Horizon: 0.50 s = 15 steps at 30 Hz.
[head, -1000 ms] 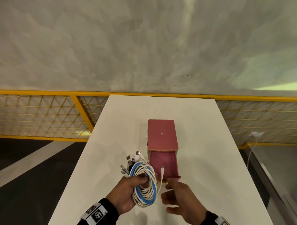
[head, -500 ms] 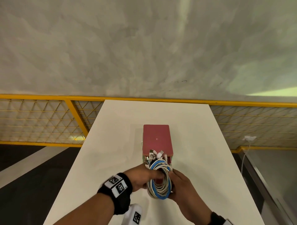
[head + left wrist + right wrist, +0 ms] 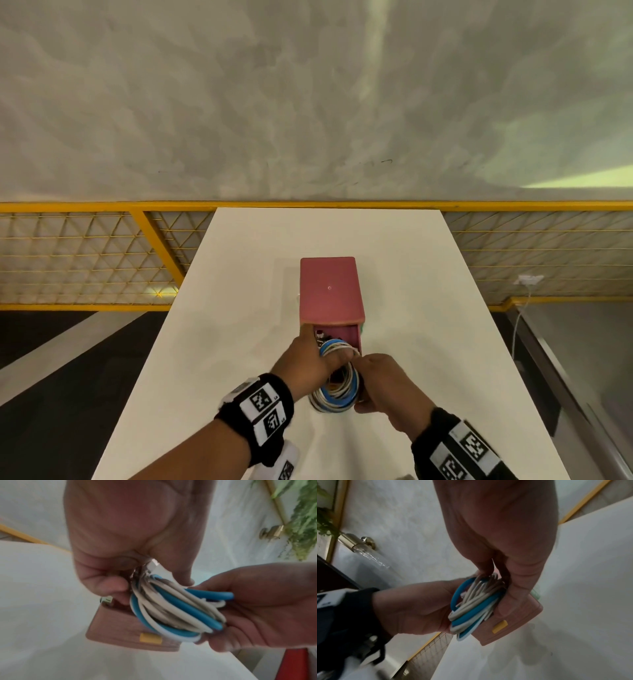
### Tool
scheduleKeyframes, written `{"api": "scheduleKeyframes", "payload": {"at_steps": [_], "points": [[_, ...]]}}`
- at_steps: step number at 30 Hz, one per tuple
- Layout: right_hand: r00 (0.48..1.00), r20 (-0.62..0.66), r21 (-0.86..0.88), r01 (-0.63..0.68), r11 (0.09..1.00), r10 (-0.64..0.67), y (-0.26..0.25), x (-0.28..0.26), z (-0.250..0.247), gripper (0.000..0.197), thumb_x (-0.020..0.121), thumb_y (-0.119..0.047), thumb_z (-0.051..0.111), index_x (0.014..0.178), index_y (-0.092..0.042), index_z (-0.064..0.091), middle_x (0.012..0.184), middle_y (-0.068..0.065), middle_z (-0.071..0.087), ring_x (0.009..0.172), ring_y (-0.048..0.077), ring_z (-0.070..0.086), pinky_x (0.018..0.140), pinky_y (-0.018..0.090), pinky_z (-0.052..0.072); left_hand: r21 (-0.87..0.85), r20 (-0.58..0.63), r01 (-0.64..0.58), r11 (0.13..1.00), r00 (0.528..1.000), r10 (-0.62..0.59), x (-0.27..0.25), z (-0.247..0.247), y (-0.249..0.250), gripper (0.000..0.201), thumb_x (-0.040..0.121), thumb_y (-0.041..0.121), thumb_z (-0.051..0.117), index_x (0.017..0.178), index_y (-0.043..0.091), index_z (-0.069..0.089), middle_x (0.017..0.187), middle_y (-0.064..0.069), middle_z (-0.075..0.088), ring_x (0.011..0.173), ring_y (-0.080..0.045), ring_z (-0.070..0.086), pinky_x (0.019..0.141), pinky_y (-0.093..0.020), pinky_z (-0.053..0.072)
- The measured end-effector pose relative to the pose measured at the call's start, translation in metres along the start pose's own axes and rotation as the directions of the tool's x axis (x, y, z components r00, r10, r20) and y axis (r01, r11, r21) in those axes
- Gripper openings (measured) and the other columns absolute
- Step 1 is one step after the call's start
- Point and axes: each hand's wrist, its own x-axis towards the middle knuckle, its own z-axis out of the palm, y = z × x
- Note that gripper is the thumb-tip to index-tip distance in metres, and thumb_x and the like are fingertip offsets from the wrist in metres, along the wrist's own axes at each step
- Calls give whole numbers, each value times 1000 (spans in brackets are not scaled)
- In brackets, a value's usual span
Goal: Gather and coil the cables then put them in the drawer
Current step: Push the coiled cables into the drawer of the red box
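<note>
A coil of blue and white cables (image 3: 337,380) sits over the pulled-out drawer (image 3: 352,337) of a pink box (image 3: 330,291) on the white table (image 3: 239,308). My left hand (image 3: 318,356) grips the coil's left and far side, with its thumb over the loops. Gripping the right side is my right hand (image 3: 373,377). In the left wrist view, the cable coil (image 3: 171,609) lies above the drawer front with its yellow tab (image 3: 150,638). The right wrist view shows the cable coil (image 3: 474,605) pressed against the drawer front (image 3: 513,626). The plug ends are mostly hidden.
The table is narrow, with side edges close to the box. A yellow mesh railing (image 3: 102,257) and a grey wall stand behind it. A white marked device (image 3: 284,466) lies near the table's front edge under my left forearm.
The left hand carried the coil rightward and forward from beside the drawer to over it. The right hand left the drawer front and took hold of the coil.
</note>
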Motion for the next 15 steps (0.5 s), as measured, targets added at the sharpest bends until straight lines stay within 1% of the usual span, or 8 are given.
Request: {"api": "scheduleKeyframes", "payload": {"at_steps": [2,4,6,8,9,11,13,15], "points": [[1000,-27,-81,13,997,-15,-3,4,0,29,95,-28,52,92,-4,68,86,12,75,71,25,74,62,35,62,0,-36,2,1000,999,-2,-6,3,-2,55,91,50,52,136,23,36,127,-7,51,114,-29,58,91,-36,49],[997,-69,-170,28,985,-40,-6,7,0,30,95,-31,50,92,-5,65,86,8,69,68,22,68,64,37,60,41,-28,-4,999,1000,5,-11,0,-3,50,101,28,41,148,17,29,134,-14,40,116,-34,53,88,-32,44],[995,-77,-266,38,963,-60,-11,9,1,30,96,-30,48,98,-5,66,81,7,63,65,20,61,68,39,59,88,-35,-49,995,998,52,-10,-3,-7,43,101,18,36,144,17,35,121,-15,45,102,-31,56,87,-33,47],[991,-94,-349,58,935,-97,-16,10,3,18,92,-19,57,98,-3,64,85,11,64,72,24,63,74,38,56,156,-82,-78,985,992,92,-7,-3,-8,36,98,16,36,131,16,49,106,-14,57,91,-29,58,86,-38,51],[997,-26,-410,58,910,-75,-21,8,4,16,84,-13,68,96,-2,65,89,16,66,77,28,65,73,34,53,204,-104,-76,976,990,99,-4,-3,-9,37,96,20,36,129,18,51,106,-14,63,94,-30,60,85,-41,51],[975,-20,-522,178,834,-221,-18,16,3,17,71,-19,79,77,-9,66,76,13,66,65,26,63,60,27,48,295,-161,-28,955,984,79,2,-4,-11,44,94,28,37,136,26,51,113,-8,69,106,-32,61,88,-42,51],[931,-173,-627,148,765,-322,-14,29,2,19,90,-29,55,80,-14,62,80,7,65,70,25,61,67,31,51,256,-217,-6,967,974,63,6,-4,-15,49,90,32,43,139,35,49,116,-6,71,111,-31,62,92,-42,51],[920,-212,-654,117,747,-330,-8,35,6,26,94,-32,44,95,-16,64,96,5,70,87,27,64,72,32,49,151,-266,-34,988,961,73,9,-5,-17,47,85,33,46,132,39,54,109,-3,74,104,-27,67,89,-41,54]]}}
